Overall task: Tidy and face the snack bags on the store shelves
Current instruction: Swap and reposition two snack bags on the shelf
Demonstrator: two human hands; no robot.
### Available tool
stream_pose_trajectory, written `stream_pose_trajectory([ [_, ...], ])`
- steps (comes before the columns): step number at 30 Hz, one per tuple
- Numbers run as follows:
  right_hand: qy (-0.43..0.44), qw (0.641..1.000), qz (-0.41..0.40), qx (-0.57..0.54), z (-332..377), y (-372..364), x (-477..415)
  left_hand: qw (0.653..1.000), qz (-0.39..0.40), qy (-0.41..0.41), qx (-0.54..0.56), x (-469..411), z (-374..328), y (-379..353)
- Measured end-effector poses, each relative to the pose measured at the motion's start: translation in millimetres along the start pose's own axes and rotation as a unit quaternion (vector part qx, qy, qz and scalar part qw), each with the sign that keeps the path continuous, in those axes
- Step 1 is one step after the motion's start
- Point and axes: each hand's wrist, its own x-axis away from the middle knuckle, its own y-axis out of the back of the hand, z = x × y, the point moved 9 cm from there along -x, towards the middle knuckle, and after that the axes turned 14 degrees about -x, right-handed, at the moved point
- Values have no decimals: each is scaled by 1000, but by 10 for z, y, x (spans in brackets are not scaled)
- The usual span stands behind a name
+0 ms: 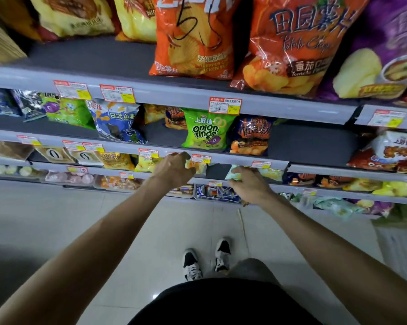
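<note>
Low on the shelving (120, 149), a yellow bag (194, 165) is gripped by the left hand (174, 170), a pale-green bag (234, 175) by the right hand (250, 185), seemingly for facing.

floor (104, 219): pale glossy tiles, near
sneakers (192, 265): black-and-white pair, on floor, near centre
shorts (251, 270): grey, near
price tags (225, 105): red, white and yellow, several rows, left to right
cardboard (1, 43): tan, corrugated, far left
</note>
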Motion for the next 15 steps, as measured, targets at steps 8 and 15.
stream_pose_trajectory([
  [8,145,984,93,41,1015,-429,27,993,-27,109,47,636,542,76],
  [15,244,960,109,89,1859,-951,166,977,-83,184,73,1092,1185,288],
])
